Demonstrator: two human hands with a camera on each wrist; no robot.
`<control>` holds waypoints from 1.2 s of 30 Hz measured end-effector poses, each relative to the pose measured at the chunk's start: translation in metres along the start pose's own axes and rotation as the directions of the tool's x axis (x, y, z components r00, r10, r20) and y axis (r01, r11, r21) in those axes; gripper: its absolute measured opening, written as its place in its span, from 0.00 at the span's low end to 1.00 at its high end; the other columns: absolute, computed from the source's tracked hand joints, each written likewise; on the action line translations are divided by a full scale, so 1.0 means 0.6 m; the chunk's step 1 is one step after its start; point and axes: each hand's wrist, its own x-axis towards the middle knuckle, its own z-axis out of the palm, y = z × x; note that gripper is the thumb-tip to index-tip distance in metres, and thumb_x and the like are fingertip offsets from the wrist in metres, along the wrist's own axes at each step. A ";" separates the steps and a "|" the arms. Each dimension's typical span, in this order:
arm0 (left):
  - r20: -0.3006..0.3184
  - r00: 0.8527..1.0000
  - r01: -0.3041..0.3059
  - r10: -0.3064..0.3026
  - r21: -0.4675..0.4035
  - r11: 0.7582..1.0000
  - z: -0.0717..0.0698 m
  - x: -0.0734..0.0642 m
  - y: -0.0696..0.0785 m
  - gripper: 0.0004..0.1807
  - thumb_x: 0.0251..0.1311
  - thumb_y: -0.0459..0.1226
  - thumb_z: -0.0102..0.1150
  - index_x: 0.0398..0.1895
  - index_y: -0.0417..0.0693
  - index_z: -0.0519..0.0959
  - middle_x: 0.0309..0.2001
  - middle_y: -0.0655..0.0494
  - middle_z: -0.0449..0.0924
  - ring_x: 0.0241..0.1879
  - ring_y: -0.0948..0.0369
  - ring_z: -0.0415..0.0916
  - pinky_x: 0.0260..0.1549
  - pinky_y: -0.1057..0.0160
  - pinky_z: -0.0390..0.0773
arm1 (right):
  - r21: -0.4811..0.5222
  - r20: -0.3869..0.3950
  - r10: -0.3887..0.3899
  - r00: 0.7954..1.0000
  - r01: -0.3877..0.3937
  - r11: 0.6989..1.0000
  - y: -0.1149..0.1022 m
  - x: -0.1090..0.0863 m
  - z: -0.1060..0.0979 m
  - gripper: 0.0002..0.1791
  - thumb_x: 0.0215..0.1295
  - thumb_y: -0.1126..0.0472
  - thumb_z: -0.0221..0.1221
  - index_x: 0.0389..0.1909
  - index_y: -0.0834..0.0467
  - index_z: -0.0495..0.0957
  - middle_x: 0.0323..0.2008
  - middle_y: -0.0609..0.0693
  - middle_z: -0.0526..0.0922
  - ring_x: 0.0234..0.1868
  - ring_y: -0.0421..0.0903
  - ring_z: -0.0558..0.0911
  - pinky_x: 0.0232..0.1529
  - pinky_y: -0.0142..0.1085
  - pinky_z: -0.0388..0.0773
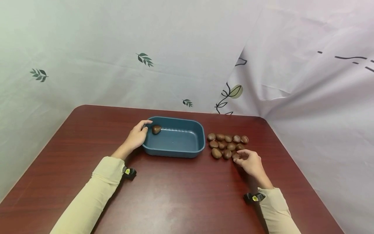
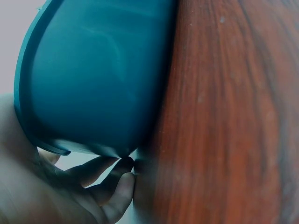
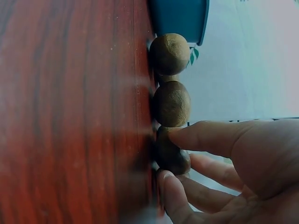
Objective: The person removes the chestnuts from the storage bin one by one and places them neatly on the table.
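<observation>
At the left end of the blue tray, my left hand grips the rim, with its fingers against the outer end wall in the left wrist view. One brown chestnut lies inside the tray, near that hand. My right hand is at the near right corner of a group of chestnuts on the table. Its thumb and fingers pinch the corner chestnut, low at the table top. In the head view the fingers partly cover this chestnut.
The chestnuts stand in rough rows just right of the tray, several to a row. Beneath everything is a dark red wooden table with rounded far corners. A pale cloth with leaf prints hangs behind and beside it.
</observation>
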 end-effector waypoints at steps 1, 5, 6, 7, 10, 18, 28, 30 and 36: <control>0.000 1.000 0.000 0.000 0.001 1.000 0.000 0.000 0.000 0.23 0.78 0.38 0.32 0.71 0.50 0.65 0.66 0.38 0.63 0.53 0.44 0.64 0.47 0.47 0.61 | -0.003 0.002 0.001 1.000 -0.001 1.000 0.000 0.000 0.000 0.19 0.54 0.65 0.71 0.47 0.65 0.83 0.35 0.57 0.87 0.33 0.47 0.86 0.29 0.31 0.77; 0.000 1.000 0.001 -0.001 0.005 1.000 0.000 -0.001 -0.001 0.23 0.79 0.38 0.32 0.71 0.50 0.65 0.62 0.38 0.66 0.47 0.45 0.65 0.46 0.48 0.61 | 0.021 0.020 0.020 1.000 -0.020 1.000 -0.002 -0.002 -0.001 0.19 0.56 0.64 0.70 0.48 0.66 0.83 0.34 0.58 0.87 0.30 0.44 0.85 0.27 0.32 0.78; 0.001 1.000 0.000 0.000 0.007 1.000 0.000 -0.001 -0.001 0.23 0.79 0.37 0.32 0.72 0.49 0.65 0.61 0.37 0.66 0.46 0.45 0.65 0.45 0.48 0.62 | 0.031 0.026 0.024 0.999 -0.025 0.999 -0.002 -0.002 -0.001 0.19 0.57 0.64 0.70 0.49 0.67 0.82 0.34 0.59 0.87 0.28 0.43 0.85 0.27 0.32 0.78; 0.000 1.000 0.002 -0.002 0.007 1.000 -0.001 -0.001 -0.001 0.23 0.79 0.37 0.32 0.71 0.50 0.65 0.61 0.37 0.67 0.45 0.45 0.65 0.45 0.49 0.62 | 0.038 0.030 0.029 0.999 -0.030 0.999 -0.002 -0.003 -0.002 0.19 0.57 0.64 0.70 0.49 0.67 0.82 0.33 0.59 0.87 0.27 0.42 0.84 0.26 0.32 0.78; 0.001 1.000 0.001 -0.001 0.005 1.000 -0.001 -0.002 -0.002 0.23 0.79 0.37 0.32 0.71 0.49 0.65 0.62 0.38 0.66 0.47 0.45 0.65 0.45 0.49 0.62 | 0.031 0.030 0.046 0.998 -0.047 0.998 -0.002 -0.004 -0.003 0.20 0.58 0.64 0.69 0.50 0.66 0.83 0.33 0.59 0.87 0.22 0.41 0.83 0.26 0.32 0.77; 0.000 1.000 0.001 -0.001 -0.003 1.000 0.000 0.000 -0.002 0.23 0.79 0.38 0.32 0.71 0.50 0.65 0.63 0.38 0.65 0.48 0.45 0.65 0.46 0.48 0.61 | -0.008 0.034 0.065 0.997 -0.065 0.998 -0.004 -0.008 -0.006 0.22 0.59 0.60 0.69 0.53 0.65 0.82 0.39 0.62 0.87 0.19 0.42 0.82 0.29 0.35 0.78; 0.001 1.000 0.000 0.000 0.005 1.000 0.000 0.001 -0.004 0.22 0.79 0.38 0.32 0.71 0.50 0.65 0.53 0.38 0.68 0.38 0.46 0.64 0.44 0.50 0.62 | -0.014 0.033 0.072 0.997 -0.072 0.997 -0.003 -0.008 -0.008 0.21 0.57 0.62 0.70 0.52 0.65 0.82 0.32 0.58 0.87 0.18 0.41 0.81 0.28 0.35 0.77; 0.001 1.000 0.002 -0.002 0.006 1.000 0.000 0.000 -0.004 0.22 0.79 0.38 0.32 0.71 0.51 0.65 0.51 0.38 0.68 0.34 0.47 0.62 0.43 0.50 0.62 | -0.009 0.036 0.076 0.996 -0.076 0.997 -0.003 -0.008 -0.008 0.22 0.57 0.62 0.70 0.52 0.65 0.82 0.30 0.57 0.87 0.18 0.42 0.81 0.27 0.34 0.76; 0.005 1.000 0.003 -0.003 0.000 1.000 0.000 -0.002 -0.002 0.23 0.79 0.39 0.31 0.71 0.51 0.65 0.48 0.38 0.68 0.31 0.49 0.61 0.41 0.51 0.63 | -0.036 0.005 0.030 1.000 -0.030 0.999 -0.012 -0.013 -0.018 0.21 0.56 0.62 0.70 0.51 0.66 0.83 0.41 0.61 0.87 0.36 0.53 0.86 0.37 0.43 0.80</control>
